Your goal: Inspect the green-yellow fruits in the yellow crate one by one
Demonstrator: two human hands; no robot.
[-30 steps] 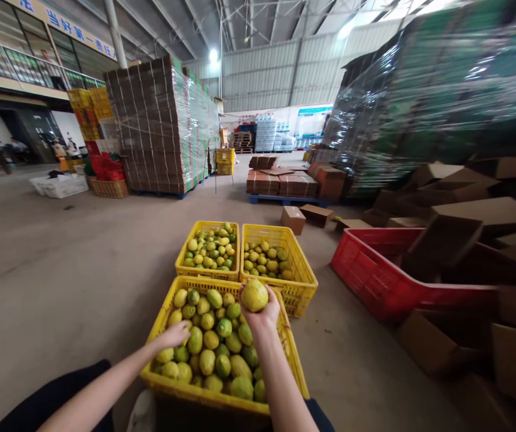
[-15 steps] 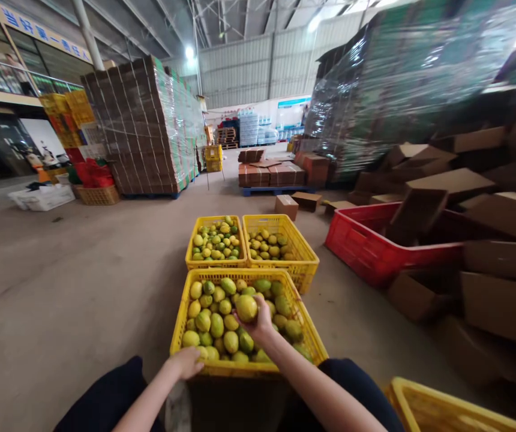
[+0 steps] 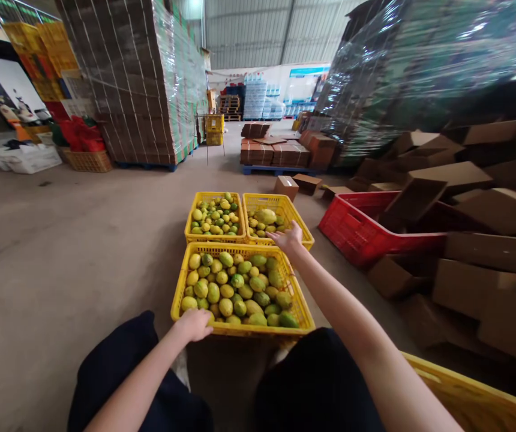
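Note:
A yellow crate (image 3: 177,288) full of green and yellow lemons (image 3: 226,307) stands in front of my knees. My left hand (image 3: 194,325) rests at its near left edge, fingers curled over the rim; whether a lemon is under them is hidden. Behind it are two more yellow crates, a back left one (image 3: 189,219) and a back right one (image 3: 300,225), both holding lemons. My right hand (image 3: 288,237) is stretched over the near edge of the back right crate, fingers spread. A large yellow lemon (image 3: 266,216) is just beyond its fingertips, apart from them.
A red crate (image 3: 352,243) with cardboard stands to the right, beside a heap of cardboard boxes (image 3: 483,258). Another yellow crate (image 3: 474,384) is at the lower right. Wrapped pallet stacks (image 3: 127,90) and flat cartons on a blue pallet (image 3: 273,170) stand farther off.
My right hand has moved forward from the near crate to the back right crate and let go of the large lemon. My left hand stays at the near rim. The view has tilted down.

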